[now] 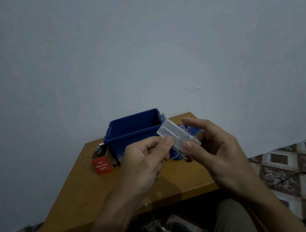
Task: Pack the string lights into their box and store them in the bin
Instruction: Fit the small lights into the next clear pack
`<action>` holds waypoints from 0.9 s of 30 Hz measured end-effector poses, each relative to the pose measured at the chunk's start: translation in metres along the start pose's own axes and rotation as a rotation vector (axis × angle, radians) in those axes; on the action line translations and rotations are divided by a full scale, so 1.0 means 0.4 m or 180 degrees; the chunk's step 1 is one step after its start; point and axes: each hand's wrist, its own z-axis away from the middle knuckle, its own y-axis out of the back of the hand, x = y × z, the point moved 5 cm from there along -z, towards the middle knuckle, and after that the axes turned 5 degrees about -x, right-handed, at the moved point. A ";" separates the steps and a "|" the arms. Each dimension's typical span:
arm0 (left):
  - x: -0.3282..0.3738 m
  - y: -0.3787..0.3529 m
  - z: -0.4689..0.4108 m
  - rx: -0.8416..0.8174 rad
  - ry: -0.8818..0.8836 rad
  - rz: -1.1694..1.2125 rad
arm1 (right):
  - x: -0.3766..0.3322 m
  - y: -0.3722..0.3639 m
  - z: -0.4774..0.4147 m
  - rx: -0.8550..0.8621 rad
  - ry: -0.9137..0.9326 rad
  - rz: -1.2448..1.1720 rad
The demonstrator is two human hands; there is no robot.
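Above the table (84, 196), the right hand (213, 146) pinches the lights' clear plastic case (177, 135) between thumb and fingers, forefinger raised. The left hand (145, 161), fingers curled, nips the case's near edge with its thumb. A thin wire (146, 204) trails down past the left wrist. Just behind stands the open blue bin (130, 131); beside it, to the left, the red box (102, 162) lies open.

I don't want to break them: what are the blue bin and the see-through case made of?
The blue bin looks like plastic: even colour, moulded rim, dull sheen. The see-through case, pinched by the right hand, is probably hard clear plastic: straight edges, cloudy, thin wire showing through it.
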 end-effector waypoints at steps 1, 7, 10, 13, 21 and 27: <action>0.005 0.001 -0.001 -0.0086 -0.0034 -0.0103 | -0.004 0.004 -0.001 -0.0108 0.0006 -0.0007; 0.012 0.014 -0.003 -0.0163 -0.0057 -0.0329 | 0.000 0.016 -0.003 -0.0250 -0.0171 -0.0098; 0.001 0.020 -0.002 -0.0235 0.0126 -0.0151 | 0.002 0.019 -0.002 -0.0282 -0.0247 -0.0112; -0.009 0.019 -0.001 -0.0448 0.0324 -0.0092 | 0.003 0.020 -0.002 -0.0378 -0.0282 -0.0123; -0.017 0.013 0.002 -0.0301 0.0404 -0.0124 | 0.007 0.015 -0.002 -0.0195 -0.0176 0.0050; -0.015 0.010 0.007 -0.0318 0.0912 -0.0115 | 0.011 0.016 -0.004 0.0029 -0.0080 0.0206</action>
